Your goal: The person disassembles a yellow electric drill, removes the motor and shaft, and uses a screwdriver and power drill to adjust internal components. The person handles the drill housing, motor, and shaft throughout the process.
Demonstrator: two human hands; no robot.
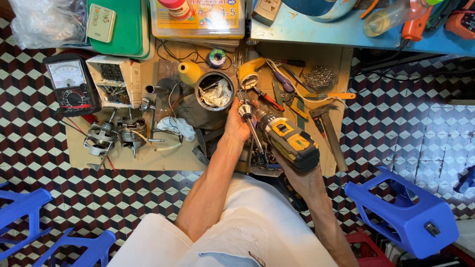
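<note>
My right hand point(297, 174) grips a yellow and black cordless drill point(289, 139) by its handle, its nose pointing up and left. My left hand point(236, 123) is closed around the drill's chuck point(246, 110), where a thin metal bit or rod point(255, 134) runs down past the fingers. Both hands hover over a brown cardboard sheet point(143, 155) on the tiled floor. Just beyond the left hand stands a round metal can point(214, 91) stuffed with white rag and small parts.
A dismantled fan motor point(116, 134), an analogue multimeter point(71, 84), a box of screws point(115, 79), a hammer point(329, 131), screwdrivers and pliers point(284, 91) crowd the cardboard. A blue bench point(346, 29) lies at the top, blue plastic stools point(403, 212) at right and lower left.
</note>
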